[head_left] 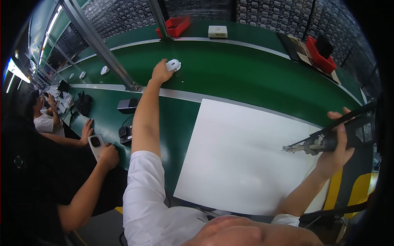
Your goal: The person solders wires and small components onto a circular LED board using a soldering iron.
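My left hand (162,72) stretches forward over the green belt, its fingers closed on a small white moulded part (174,64) with a rounded, uneven outline. The fingers hide some of the part. At the right, my right hand (340,145) is wrapped round a black powered screwdriver (356,132) with a slim metal nose. Its metal tip (287,148) points left, above a large white sheet (234,160) on the green bench. A black hose or cable runs from the tool toward the right edge.
More white parts (104,70) lie along the belt (230,61) at far left. A metal post (98,45) rises beside my left arm. Red bins (174,27) and a white box (217,32) stand beyond. Left of me, a co-worker's hand (109,156) holds a phone (97,143) near small black devices (127,105).
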Demonstrator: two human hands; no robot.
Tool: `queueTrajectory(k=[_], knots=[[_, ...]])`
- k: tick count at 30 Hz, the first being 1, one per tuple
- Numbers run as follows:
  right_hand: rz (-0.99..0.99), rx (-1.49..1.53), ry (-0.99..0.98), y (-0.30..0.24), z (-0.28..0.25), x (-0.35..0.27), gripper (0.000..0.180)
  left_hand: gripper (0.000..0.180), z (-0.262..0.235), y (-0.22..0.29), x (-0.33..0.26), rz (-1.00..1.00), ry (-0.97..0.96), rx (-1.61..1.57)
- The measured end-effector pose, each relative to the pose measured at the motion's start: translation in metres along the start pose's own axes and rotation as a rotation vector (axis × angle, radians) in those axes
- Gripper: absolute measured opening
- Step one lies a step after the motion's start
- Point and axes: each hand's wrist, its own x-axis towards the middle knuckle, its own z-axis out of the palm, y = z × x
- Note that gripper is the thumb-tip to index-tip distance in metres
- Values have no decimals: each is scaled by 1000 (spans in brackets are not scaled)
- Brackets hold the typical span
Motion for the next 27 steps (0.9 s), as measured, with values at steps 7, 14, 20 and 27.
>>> queueTrajectory(k=[7,14,20,27], knots=[[70,70,-23,-3,-3,1,43,75,-32,40,-52,-85,260,-120],[21,165,30,-3,5,0,27,62,-31,165,-195,-309,-332,-1087],[-9,281,-2,-8,7,-3,13,53,-46,256,-255,-351,-879,-1109],[-25,234,-45,-10,1,-1,22,24,-22,231,-270,391,-136,-362]])
